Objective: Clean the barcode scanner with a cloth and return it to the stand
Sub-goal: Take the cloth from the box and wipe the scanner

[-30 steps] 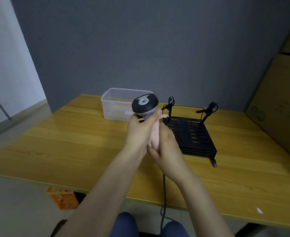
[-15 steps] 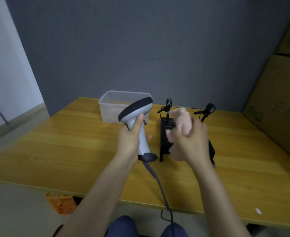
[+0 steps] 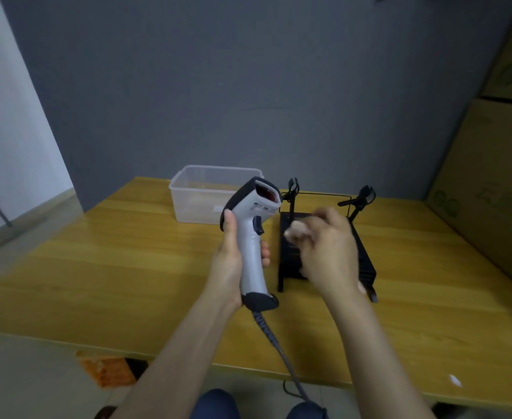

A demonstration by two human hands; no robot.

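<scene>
Left hand (image 3: 233, 261) wrapped round scanner (image 3: 253, 237) handle, held upright above table (image 3: 97, 267). Right hand (image 3: 328, 252), blurred, fingers closed on pink cloth (image 3: 297, 229), at scanner's 3 o'clock. Stand (image 3: 366, 261) behind.

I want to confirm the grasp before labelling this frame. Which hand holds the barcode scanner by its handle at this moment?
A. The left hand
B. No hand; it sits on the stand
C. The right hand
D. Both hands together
A: the left hand wraps the handle of the barcode scanner, while the right hand is apart from it, bunching the cloth in front of the stand.
</scene>
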